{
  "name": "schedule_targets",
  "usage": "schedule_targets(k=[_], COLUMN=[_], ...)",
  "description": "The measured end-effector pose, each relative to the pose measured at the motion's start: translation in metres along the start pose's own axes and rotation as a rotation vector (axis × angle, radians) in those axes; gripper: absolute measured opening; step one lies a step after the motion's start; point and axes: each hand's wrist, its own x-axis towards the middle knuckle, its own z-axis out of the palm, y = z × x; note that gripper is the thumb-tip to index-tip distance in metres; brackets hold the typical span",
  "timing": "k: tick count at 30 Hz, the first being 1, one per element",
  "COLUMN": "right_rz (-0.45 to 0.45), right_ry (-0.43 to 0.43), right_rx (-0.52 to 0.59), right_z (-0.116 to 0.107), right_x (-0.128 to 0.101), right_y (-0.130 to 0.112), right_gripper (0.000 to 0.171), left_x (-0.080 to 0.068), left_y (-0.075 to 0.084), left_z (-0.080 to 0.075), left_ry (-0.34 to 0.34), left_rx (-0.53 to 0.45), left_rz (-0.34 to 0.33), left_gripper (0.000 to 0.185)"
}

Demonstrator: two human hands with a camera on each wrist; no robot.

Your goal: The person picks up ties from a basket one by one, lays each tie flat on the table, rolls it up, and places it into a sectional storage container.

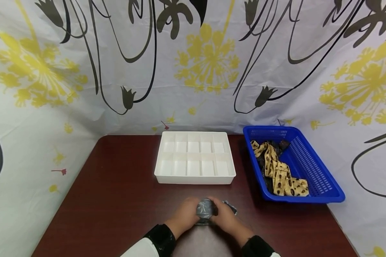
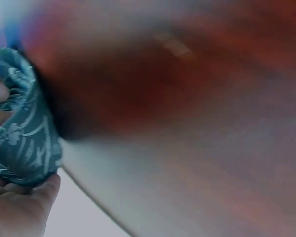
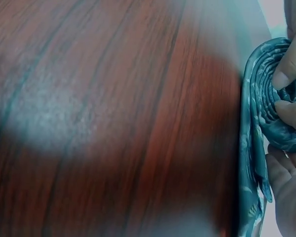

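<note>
Rolled tie (image 1: 205, 210) sits pinched between left hand (image 1: 184, 216) and right hand (image 1: 226, 218), both grips curled.

A makeshift recording booth: floral-printed curtain (image 1: 193, 64) encloses a dark wooden table (image 1: 115, 200), a white compartment organiser (image 1: 194, 176) at twelve o'clock, a blue plastic basket (image 1: 315, 171) at two.

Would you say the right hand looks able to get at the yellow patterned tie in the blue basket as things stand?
Probably not right away: the right hand is gripping the rolled teal tie. Otherwise nothing blocks the yellow patterned tie in the open blue basket.
</note>
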Motion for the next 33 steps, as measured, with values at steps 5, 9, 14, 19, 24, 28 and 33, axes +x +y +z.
schedule_targets(k=[5,9,14,19,24,28,33], right_rz=[-0.019,-0.037,-0.035,-0.025,-0.025,-0.030,-0.021], right_ry=[-0.013,-0.010,-0.031,-0.053,-0.048,-0.053,-0.061], right_rx=[-0.073,-0.110,-0.040,0.022,0.010,-0.002,0.029], right_z=[-0.004,-0.006,-0.007,-0.009,-0.009,-0.008,-0.007], right_x=[-0.001,-0.002,-0.001,0.000,0.002,0.003,0.002], right_y=[-0.001,-0.003,0.001,0.004,0.004,0.004,0.004], right_gripper=[0.073,0.071,0.067,0.065,0.063,0.063,0.064], left_x=[0.005,0.005,0.005,0.003,0.001,0.001,0.005], left_y=[0.012,0.020,0.012,-0.004,-0.013,-0.013,-0.005], left_z=[-0.004,-0.005,-0.005,-0.001,0.005,0.007,0.003], left_ry=[-0.026,-0.012,-0.021,-0.063,-0.014,0.031,0.052], left_rx=[0.164,0.234,0.053,-0.353,-0.469,-0.386,-0.134], left_rz=[-0.007,-0.015,0.041,0.039,0.053,0.081,0.151], left_gripper=[0.029,0.028,0.039,0.063,0.057,0.046,0.038])
